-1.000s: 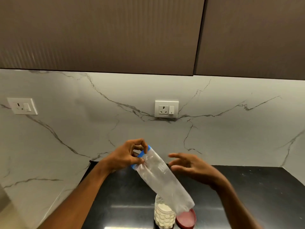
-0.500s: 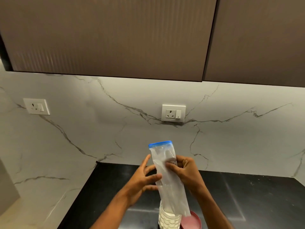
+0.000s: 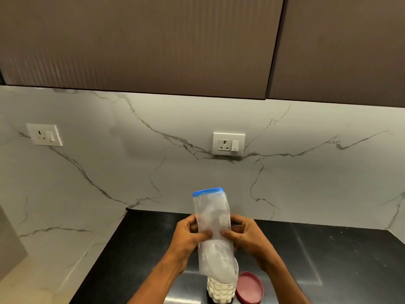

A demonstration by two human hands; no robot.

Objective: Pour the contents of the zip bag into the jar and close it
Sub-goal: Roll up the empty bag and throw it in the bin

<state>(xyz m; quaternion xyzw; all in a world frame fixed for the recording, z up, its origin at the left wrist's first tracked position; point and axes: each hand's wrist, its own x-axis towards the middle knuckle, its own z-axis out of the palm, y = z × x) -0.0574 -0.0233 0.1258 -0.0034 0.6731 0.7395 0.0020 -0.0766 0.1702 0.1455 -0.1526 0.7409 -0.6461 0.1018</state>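
Head view: zip bag [image 3: 212,218] upright, long axis 12-to-6, mouth in jar [image 3: 221,289] at 6; pinched mid-length by left hand [image 3: 188,236] and right hand [image 3: 246,236]; lid [image 3: 249,287] at 5 o'clock.

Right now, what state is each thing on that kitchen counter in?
Zip bag: upright over the jar, blue zip end up, nearly empty.
Jar: open, holding white contents.
Pink lid: off, on the counter right of the jar.
Left hand: fingers pinching the bag.
Right hand: fingers pinching the bag.
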